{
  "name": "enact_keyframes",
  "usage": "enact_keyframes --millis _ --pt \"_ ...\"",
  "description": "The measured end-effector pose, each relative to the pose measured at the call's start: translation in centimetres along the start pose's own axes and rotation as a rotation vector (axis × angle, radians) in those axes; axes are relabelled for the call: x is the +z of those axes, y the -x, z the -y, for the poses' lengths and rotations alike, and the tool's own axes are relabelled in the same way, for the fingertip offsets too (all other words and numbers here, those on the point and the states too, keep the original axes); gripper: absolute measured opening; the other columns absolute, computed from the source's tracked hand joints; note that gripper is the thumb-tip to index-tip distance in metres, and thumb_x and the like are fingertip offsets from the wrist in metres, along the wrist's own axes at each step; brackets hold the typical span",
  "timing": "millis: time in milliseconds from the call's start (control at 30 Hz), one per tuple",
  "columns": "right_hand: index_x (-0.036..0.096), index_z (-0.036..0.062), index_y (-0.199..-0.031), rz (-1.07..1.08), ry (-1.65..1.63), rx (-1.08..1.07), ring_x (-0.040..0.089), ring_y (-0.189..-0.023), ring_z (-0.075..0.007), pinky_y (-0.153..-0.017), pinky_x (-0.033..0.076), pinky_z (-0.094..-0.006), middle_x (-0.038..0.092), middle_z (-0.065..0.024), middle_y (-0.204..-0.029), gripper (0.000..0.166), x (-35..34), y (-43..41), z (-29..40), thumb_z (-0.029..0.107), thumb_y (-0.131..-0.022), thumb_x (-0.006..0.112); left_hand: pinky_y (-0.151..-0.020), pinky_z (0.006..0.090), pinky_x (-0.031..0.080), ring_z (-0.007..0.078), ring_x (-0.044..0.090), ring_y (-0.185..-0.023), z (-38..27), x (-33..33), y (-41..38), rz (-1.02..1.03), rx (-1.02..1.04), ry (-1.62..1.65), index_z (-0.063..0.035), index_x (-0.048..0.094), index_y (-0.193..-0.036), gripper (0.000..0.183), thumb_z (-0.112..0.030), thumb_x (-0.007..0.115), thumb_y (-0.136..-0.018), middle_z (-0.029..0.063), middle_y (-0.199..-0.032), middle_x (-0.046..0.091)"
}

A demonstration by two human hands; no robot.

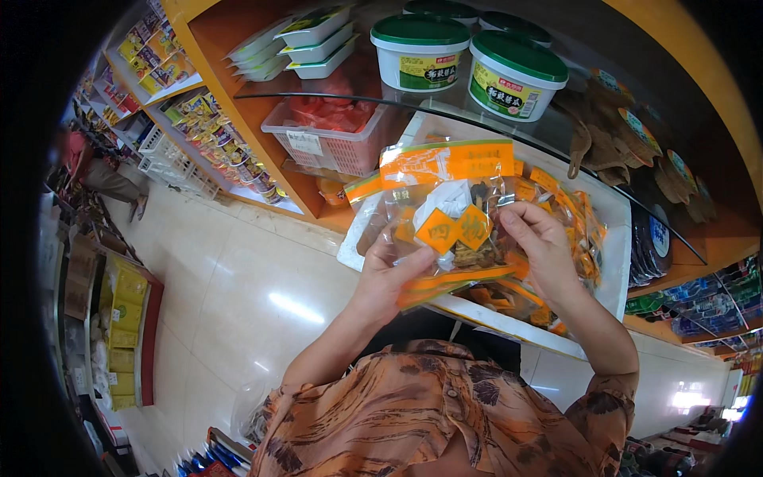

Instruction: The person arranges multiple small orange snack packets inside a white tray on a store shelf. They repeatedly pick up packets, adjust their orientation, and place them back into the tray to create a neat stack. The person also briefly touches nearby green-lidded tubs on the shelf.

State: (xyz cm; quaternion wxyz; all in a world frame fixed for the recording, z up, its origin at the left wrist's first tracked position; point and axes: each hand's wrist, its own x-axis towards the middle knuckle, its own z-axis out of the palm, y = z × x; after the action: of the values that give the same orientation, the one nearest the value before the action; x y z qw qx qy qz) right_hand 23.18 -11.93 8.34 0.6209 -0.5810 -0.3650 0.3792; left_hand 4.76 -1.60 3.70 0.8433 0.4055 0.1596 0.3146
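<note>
Between my two hands is a clear plastic packet [459, 206] with orange bands and orange diamonds bearing writing; dried brown pieces and a white wad show through it. My left hand [393, 268] grips its lower left side, with the thumb on the front. At its right edge my right hand [533, 238] pinches the plastic between thumb and fingers. Part of another orange-edged packet [365, 188] shows behind it on the left. Below the hands, a white foam box [617, 238] holds several similar packets [572, 220], partly hidden by my right hand and the held packet.
Above the box, a glass shelf bears white tubs with green lids [420, 53], stacked trays [319, 45] and brown woven items [620, 143]. A pink plastic basket [334, 140] stands left of the box. A person [98, 161] is far left, near shelves of packaged goods [223, 146].
</note>
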Motion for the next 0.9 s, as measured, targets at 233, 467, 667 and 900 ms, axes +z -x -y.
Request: enact_keyframes --millis 233,467,667,900 --pt "0.060 0.0026 -0.090 -0.032 0.007 -0.005 0.049 -0.073 -0.0050 -0.067 0.040 -0.0189 0.057 0.0006 -0.082 0.016 -0.2 -0.3 -0.1 0.018 -0.087 0.056 -0.071 0.0253 0.050 0.0113 0.059 -0.082 0.1 0.2 -0.2 -0.037 0.004 0.005 -0.0079 0.042 -0.123 0.044 -0.002 0.057 -0.082 0.0034 -0.097 0.059" --pt "0.062 0.0041 -0.087 -0.066 0.024 0.048 0.043 -0.057 -0.0014 -0.048 0.032 -0.0156 0.056 0.0024 -0.072 0.016 -0.4 -0.5 0.2 0.018 -0.086 0.055 -0.072 0.0278 0.052 0.0137 0.061 -0.082 -0.3 0.1 -0.4 -0.038 -0.065 0.038 -0.0057 0.043 -0.120 0.039 -0.004 0.056 -0.084 0.0051 -0.097 0.059" --pt "0.060 0.0055 -0.085 -0.097 -0.061 0.089 0.044 -0.056 -0.0016 -0.046 0.031 -0.0162 0.054 0.0039 -0.069 0.015 -0.1 -0.7 0.5 0.019 -0.086 0.054 -0.073 0.0292 0.053 0.0144 0.060 -0.085 -0.5 0.5 -0.5 -0.030 -0.054 0.044 -0.0036 0.045 -0.116 0.034 -0.006 0.056 -0.084 0.0061 -0.100 0.058" --pt "0.059 0.0080 -0.087 -0.187 -0.211 0.124 0.047 -0.060 -0.0029 -0.050 0.038 -0.0167 0.056 0.0028 -0.077 0.011 -2.2 -1.1 0.1 0.018 -0.086 0.055 -0.071 0.0262 0.050 0.0115 0.057 -0.087 -0.9 -1.0 -0.3 -0.265 0.011 0.103 -0.0063 0.052 -0.111 0.027 -0.012 0.057 -0.085 0.0037 -0.101 0.058"
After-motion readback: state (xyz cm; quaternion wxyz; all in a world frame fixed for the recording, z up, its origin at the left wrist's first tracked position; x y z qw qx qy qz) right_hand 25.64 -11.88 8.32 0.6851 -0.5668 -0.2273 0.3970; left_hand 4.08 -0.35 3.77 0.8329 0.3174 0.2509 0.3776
